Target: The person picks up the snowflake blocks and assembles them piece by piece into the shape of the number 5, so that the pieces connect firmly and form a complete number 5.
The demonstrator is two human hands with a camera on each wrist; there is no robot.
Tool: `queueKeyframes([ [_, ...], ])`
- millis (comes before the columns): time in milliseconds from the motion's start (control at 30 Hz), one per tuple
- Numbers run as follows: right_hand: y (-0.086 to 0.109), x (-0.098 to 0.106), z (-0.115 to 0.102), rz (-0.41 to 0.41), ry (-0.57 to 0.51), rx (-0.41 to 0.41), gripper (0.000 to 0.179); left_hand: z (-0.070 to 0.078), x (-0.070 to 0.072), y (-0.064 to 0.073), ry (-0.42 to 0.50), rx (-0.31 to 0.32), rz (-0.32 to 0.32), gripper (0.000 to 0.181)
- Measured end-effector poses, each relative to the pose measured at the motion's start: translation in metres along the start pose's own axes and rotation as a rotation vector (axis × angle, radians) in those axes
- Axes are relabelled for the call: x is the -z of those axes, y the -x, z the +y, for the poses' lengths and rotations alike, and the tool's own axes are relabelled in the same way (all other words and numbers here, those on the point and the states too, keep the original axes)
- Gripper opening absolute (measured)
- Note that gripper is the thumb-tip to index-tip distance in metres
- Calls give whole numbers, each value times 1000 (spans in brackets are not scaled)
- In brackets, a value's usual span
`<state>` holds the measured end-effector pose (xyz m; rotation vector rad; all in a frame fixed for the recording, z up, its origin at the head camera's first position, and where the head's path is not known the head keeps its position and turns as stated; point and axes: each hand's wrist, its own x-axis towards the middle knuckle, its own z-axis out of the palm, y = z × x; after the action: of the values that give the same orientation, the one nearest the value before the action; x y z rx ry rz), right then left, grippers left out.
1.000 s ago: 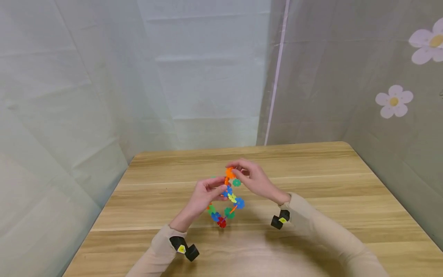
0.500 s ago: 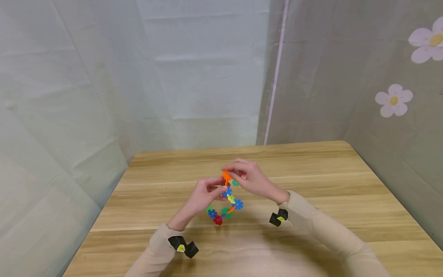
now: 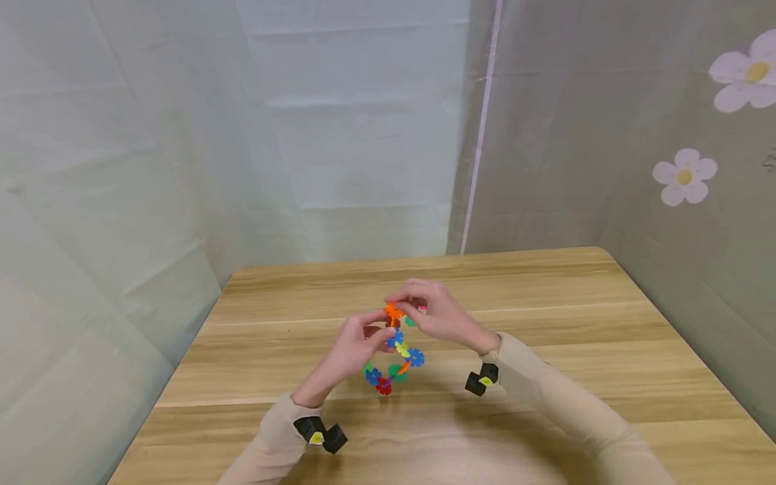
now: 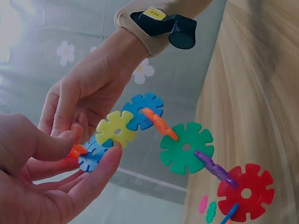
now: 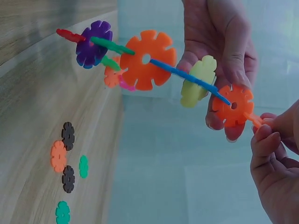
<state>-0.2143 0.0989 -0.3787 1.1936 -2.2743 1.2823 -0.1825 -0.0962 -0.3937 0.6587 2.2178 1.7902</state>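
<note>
A chain of notched plastic snowflake discs [image 3: 415,358] in several colours hangs between the two hands above the table. Fingers of my left hand [image 3: 358,343] pinch its upper part, near a blue disc [image 4: 95,154] and an orange disc [image 5: 233,105]. Just above, my right hand [image 3: 438,315] pinches an orange disc [image 3: 394,311]; in the right wrist view this orange piece [image 5: 254,120], seen edge-on and partly covered by fingertips, meets the flat orange disc. Lower down the chain are a green disc [image 4: 187,147], a purple disc [image 4: 216,169] and a red disc [image 4: 245,192].
Loose discs lie on the wooden table [image 3: 545,296]: black [image 5: 68,135], orange [image 5: 59,156] and green [image 5: 83,166] ones in the right wrist view, a pink one [image 4: 202,204] in the left wrist view. Pale curtains [image 3: 364,135] stand behind and beside the table.
My right hand has moved slightly left and down with the orange disc, closer to my left hand. The chain's lower end has swung a little; the left hand stays nearly in place.
</note>
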Motion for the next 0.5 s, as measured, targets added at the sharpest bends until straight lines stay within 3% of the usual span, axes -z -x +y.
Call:
queueKeyframes([
  [200,0,-2,1,-13,-55,-13,15,1,0,1,30,16,-7,34],
  [500,-7,-3,3,-51,-52,-28,15,0,3,0,61,56,17,34],
])
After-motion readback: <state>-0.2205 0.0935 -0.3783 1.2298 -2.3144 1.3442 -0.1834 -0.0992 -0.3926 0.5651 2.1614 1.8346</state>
